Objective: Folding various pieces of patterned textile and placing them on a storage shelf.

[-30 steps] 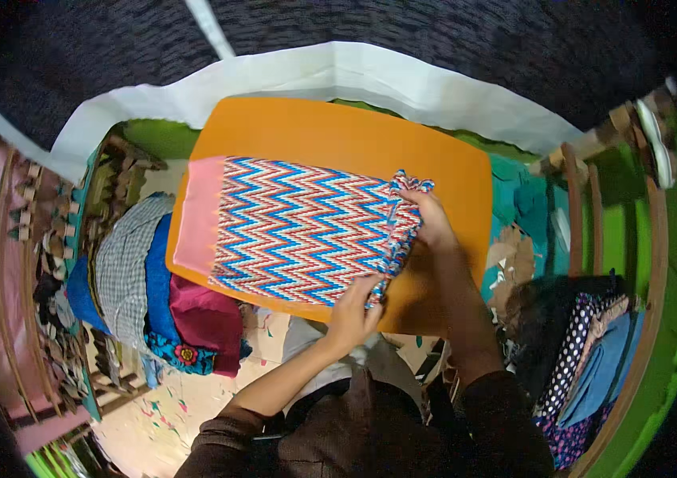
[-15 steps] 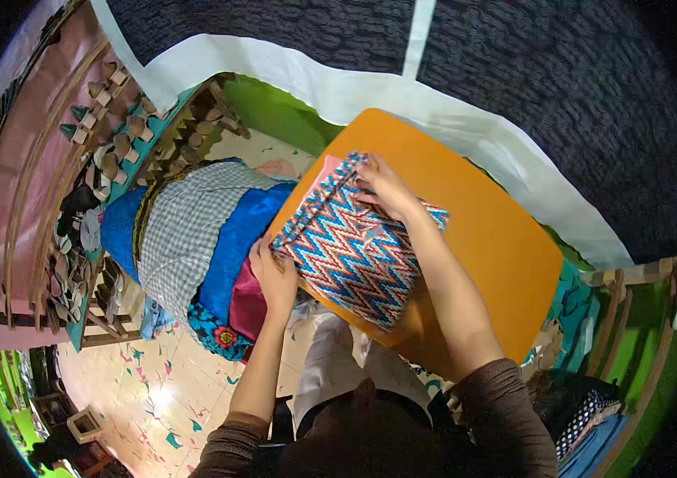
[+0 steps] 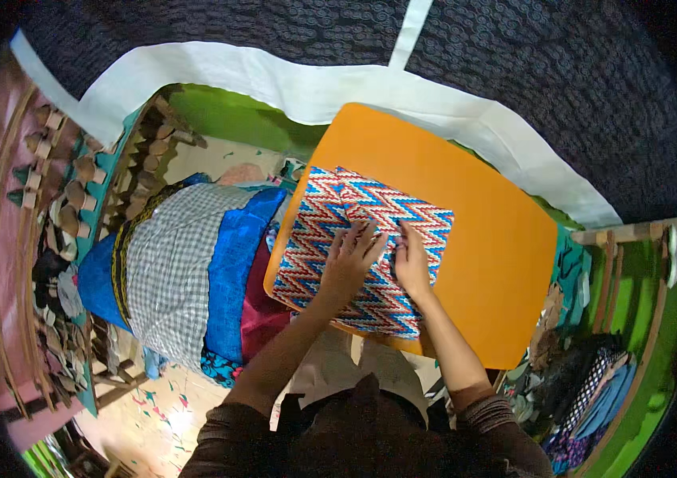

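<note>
A zigzag-patterned cloth (image 3: 306,251) in red, white and blue lies folded on the orange tabletop (image 3: 498,255), over its left part. My left hand (image 3: 349,264) rests on the middle of the cloth, palm down with the fingers spread. Just right of it, my right hand (image 3: 410,259) touches the same cloth with its fingers stretched away from me. A diagonal fold edge runs across the cloth's far part, beyond my fingertips. Neither hand appears to grip anything.
Left of the table is a heap of draped fabrics: grey checked cloth (image 3: 175,271), blue cloth (image 3: 231,271) and maroon cloth (image 3: 262,307). Wooden shoe-form-like pieces (image 3: 75,195) line a rack farther left. Folded clothes (image 3: 597,398) lie at the lower right. A dark curtain (image 3: 514,64) hangs beyond.
The cloth's far left edge was folded over with pink showing; now it lies flatter, with the pink hidden. My left hand moved from its near left corner onto its middle; my right hand came nearer.
</note>
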A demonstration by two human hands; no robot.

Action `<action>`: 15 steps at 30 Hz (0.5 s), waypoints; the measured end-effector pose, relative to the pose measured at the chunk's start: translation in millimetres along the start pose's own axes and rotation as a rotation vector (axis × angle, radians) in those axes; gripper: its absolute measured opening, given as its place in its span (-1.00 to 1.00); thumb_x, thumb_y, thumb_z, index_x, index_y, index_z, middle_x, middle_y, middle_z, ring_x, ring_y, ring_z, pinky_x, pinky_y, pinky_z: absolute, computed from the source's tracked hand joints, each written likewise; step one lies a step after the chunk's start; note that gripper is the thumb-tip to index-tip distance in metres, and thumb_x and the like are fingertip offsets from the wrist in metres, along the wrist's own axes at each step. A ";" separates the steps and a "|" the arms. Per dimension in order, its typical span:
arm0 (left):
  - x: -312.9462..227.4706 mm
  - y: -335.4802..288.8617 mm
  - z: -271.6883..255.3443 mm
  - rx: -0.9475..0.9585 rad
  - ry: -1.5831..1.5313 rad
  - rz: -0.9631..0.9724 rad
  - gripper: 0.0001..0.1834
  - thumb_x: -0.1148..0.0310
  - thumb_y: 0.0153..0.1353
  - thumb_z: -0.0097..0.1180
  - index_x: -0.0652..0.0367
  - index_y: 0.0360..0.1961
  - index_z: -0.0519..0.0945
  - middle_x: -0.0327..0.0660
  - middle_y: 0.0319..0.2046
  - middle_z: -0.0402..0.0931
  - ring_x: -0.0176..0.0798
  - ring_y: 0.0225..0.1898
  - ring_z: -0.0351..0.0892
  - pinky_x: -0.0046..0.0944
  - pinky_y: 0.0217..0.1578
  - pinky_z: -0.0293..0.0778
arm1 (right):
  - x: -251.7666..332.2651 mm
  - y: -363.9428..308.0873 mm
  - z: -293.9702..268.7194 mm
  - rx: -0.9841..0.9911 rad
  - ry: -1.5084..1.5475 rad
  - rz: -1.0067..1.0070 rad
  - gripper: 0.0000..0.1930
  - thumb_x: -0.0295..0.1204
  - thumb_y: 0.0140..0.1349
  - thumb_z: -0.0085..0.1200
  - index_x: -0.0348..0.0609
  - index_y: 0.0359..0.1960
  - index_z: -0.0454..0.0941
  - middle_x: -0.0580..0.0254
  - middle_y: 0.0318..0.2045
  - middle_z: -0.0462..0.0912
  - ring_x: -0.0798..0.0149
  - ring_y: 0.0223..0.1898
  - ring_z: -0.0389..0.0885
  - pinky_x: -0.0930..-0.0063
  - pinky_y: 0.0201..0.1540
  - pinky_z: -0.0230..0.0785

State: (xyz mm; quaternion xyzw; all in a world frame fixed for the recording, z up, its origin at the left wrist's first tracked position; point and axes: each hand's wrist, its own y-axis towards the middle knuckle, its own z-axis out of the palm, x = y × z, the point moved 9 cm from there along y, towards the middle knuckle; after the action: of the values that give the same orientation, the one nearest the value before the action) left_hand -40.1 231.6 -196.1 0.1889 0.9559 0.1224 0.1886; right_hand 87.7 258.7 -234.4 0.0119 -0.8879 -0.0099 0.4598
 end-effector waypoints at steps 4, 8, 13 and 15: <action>21.1 9.2 9.4 0.067 -0.038 0.218 -0.63 0.40 -0.04 -0.02 0.03 -0.12 0.49 -0.16 -0.06 0.38 -0.12 0.04 0.30 0.07 0.17 0.00 | 12.1 -29.3 56.0 0.421 0.251 0.123 -0.47 -0.71 0.03 -0.32 -0.19 0.12 0.20 -0.15 0.11 0.26 0.04 0.14 0.28 0.35 0.11 0.15; 70.2 3.4 7.2 0.496 0.125 0.092 -0.77 0.42 -0.08 -0.02 0.00 -0.33 0.53 -0.21 -0.21 0.40 -0.14 -0.07 0.34 0.08 0.13 0.01 | 27.0 -32.0 52.7 0.402 0.605 -0.097 -0.54 -0.70 0.08 -0.30 -0.16 0.07 0.28 0.00 0.03 0.36 0.16 0.04 0.36 0.40 0.05 0.19; 98.9 -1.0 -39.4 0.233 0.095 -0.044 -0.79 0.40 -0.03 0.00 0.07 -0.32 0.55 -0.18 -0.24 0.41 -0.11 -0.09 0.35 0.13 0.08 0.06 | 25.7 -13.1 3.2 0.121 -0.058 -0.075 -0.68 -0.56 0.17 -0.25 -0.20 -0.03 0.40 -0.01 -0.07 0.45 0.02 -0.01 0.37 0.28 0.05 0.18; 84.9 2.8 -40.4 0.006 -0.045 -0.027 -0.73 0.29 0.05 -0.01 0.04 -0.19 0.53 -0.17 -0.13 0.39 -0.09 -0.04 0.33 0.13 0.10 0.05 | 32.9 -15.8 -5.4 0.017 -0.218 -0.138 -0.66 -0.46 0.20 -0.23 -0.14 0.02 0.38 0.00 0.03 0.38 -0.02 0.10 0.26 0.19 0.16 0.04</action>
State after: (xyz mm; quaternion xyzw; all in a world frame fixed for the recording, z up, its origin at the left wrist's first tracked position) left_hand -128.4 262.1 -185.6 0.1790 0.9543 0.1126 0.2110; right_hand 73.3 241.9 -204.9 0.0756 -0.9298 -0.0352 0.3586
